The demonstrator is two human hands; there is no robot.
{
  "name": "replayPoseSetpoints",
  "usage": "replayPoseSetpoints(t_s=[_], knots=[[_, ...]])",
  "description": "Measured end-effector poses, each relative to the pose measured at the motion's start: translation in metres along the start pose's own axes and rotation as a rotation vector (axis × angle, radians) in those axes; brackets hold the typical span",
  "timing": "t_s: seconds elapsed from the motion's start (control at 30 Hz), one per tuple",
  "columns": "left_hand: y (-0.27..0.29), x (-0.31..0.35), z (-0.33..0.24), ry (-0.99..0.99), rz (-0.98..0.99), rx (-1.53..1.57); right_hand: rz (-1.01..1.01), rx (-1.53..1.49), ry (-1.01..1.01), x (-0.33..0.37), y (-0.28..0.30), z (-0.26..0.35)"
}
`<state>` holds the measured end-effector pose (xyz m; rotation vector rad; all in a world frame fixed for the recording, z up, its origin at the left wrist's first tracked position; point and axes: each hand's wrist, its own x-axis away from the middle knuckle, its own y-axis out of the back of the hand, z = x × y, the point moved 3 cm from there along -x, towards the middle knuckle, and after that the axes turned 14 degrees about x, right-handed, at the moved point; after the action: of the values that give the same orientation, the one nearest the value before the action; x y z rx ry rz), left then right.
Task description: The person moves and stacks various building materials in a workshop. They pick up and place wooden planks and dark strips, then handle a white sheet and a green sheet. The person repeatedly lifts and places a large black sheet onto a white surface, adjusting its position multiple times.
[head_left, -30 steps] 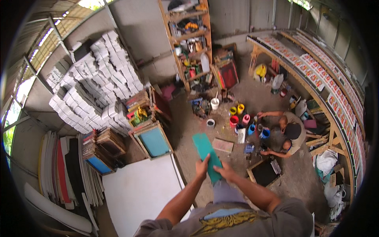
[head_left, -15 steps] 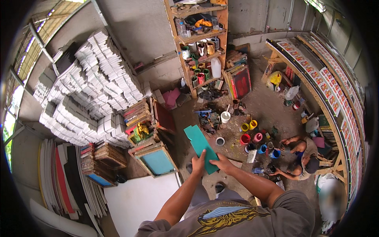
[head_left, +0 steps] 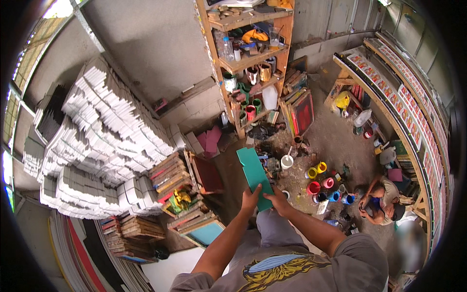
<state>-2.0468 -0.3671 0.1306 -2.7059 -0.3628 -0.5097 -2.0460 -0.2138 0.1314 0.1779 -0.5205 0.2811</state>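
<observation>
A flat, stiff-looking green sheet (head_left: pixel 254 168) is held out in front of me, long side pointing away, with a small step cut at its far end. My left hand (head_left: pixel 251 198) grips its near left edge, thumb on top. On the near right edge, my right hand (head_left: pixel 278 199) holds it the same way, thumb resting on the surface. The fingers of both hands are hidden beneath the sheet. Below the sheet and my arms, my grey-trousered leg (head_left: pixel 275 224) shows.
Paint pots (head_left: pixel 314 187) and a white bucket (head_left: pixel 287 161) stand on the floor ahead right. A person (head_left: pixel 382 199) crouches beyond them beside a long curved-looking table (head_left: pixel 413 117) of printed sheets. Wooden shelves (head_left: pixel 253 61) rise ahead; white stacks (head_left: pixel 104 141) and wooden frames (head_left: pixel 194 228) are at left.
My view has shifted forward toward the shelves and white stacks, and one leg has come forward. Both hands still hold the green sheet. The crouching person has drawn their arms in.
</observation>
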Motion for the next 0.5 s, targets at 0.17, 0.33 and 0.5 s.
replayPoseSetpoints(t_s=[0.17, 0.33, 0.5], knots=[[-0.027, -0.084, -0.045, -0.042, 0.12, 0.003, -0.254, 0.155, 0.173, -0.091, 0.023, 0.03], [-0.084, -0.203, -0.108, -0.196, 0.235, 0.116, -0.37, 0.144, 0.309, -0.188, 0.067, 0.173], [-0.169, -0.31, -0.199, -0.216, 0.318, 0.187, -0.621, 0.283, 0.57, -0.312, 0.138, 0.296]])
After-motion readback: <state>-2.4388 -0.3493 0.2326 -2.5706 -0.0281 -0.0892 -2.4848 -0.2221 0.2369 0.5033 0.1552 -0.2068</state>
